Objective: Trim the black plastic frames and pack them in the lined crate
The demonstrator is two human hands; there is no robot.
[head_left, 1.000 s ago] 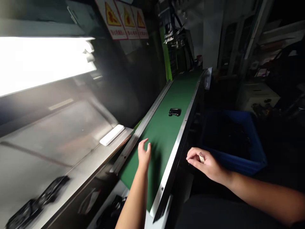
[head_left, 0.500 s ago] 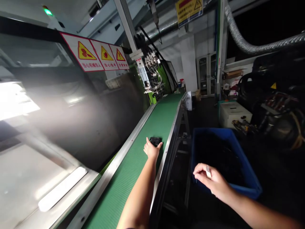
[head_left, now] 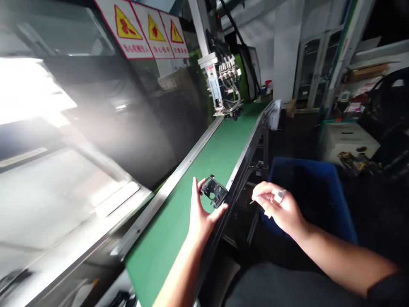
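Observation:
My left hand grips a black plastic frame part by its edges, thumb on the near side and fingers on the far side. The part is tilted and shows openings through it, above the green conveyor belt. To the right of the belt, my right hand is closed around a small, pale-handled tool. A thin tip pokes out past its fingertips, but the tool's exact kind is hidden in the palm. A gap separates the two hands.
A blue bin stands on the floor behind my right hand. Over the belt's far part hangs a machine arm head with hoses. A large machine with warning signs lines the left side; a pale box sits at right.
My left hand has lifted the black plastic frame part off the belt and nearer to me, turning it. My right hand has come closer to it. The view has shifted downward.

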